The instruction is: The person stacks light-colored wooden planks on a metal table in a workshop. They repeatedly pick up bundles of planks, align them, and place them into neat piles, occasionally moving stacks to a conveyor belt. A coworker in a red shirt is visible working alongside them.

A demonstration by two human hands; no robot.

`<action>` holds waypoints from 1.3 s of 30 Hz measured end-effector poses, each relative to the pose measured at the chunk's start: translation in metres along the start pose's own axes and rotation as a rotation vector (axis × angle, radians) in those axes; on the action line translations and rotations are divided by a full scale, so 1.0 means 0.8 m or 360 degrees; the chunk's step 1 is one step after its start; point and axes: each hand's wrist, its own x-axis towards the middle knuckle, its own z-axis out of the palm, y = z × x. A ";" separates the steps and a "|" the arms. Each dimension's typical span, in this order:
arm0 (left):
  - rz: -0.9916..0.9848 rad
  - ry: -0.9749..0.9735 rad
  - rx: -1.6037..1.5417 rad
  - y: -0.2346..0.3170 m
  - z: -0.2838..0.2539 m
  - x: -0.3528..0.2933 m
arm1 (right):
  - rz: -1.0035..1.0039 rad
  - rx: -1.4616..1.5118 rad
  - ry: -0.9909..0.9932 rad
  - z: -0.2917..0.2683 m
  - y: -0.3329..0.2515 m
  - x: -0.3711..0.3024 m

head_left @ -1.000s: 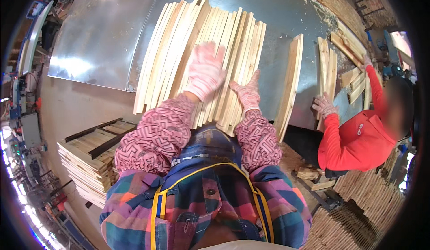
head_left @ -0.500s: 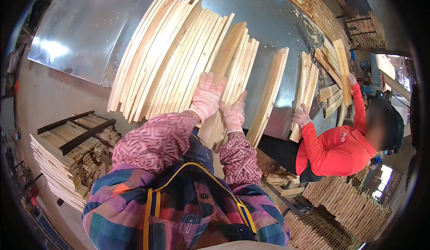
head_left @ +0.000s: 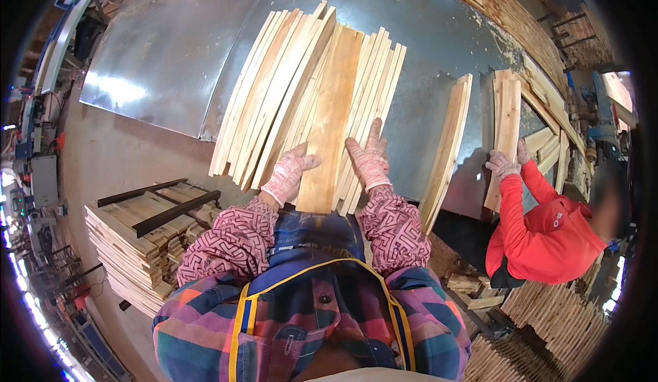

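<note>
A row of light wooden strips (head_left: 275, 94) stands on edge, packed together on the metal-topped table. Among them one wider wooden board (head_left: 332, 118) shows its broad face, its near end jutting toward my apron. My left hand (head_left: 289, 174), in a pinkish knitted glove, grips that board's left edge near the close end, thumb over its face. On the other side my right hand (head_left: 371, 157), gloved alike, rests against the strips at the row's right end. Its thumb and fingers are spread, the thumb close to the wide board.
Separate boards (head_left: 447, 152) lie to the right on the metal table (head_left: 164, 60). Beyond them a co-worker in a red top (head_left: 541, 235) holds another board (head_left: 506, 118). A stack of boards (head_left: 130, 252) with dark metal bars stands at lower left; more piled wood (head_left: 558, 320) lies at lower right.
The wide board has turned broad face up, and my left hand has moved to its left edge. My right hand has spread at the row's right side. The co-worker's hands have come together on a board.
</note>
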 end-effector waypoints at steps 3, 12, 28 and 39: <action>0.0002 -0.0027 -0.0017 0.008 0.005 -0.008 | -0.0184 -0.0078 0.0156 0.012 0.019 0.000; 0.0610 -0.0514 0.2221 0.067 0.107 -0.086 | 0.0133 0.1850 -0.0538 0.044 0.026 -0.043; 0.0481 -0.0130 0.1285 0.043 0.037 -0.135 | 0.0234 0.2313 -0.0861 0.047 0.058 -0.069; 0.1404 0.0750 0.1916 0.106 -0.027 -0.099 | 0.0086 0.0579 0.0154 -0.069 0.086 -0.064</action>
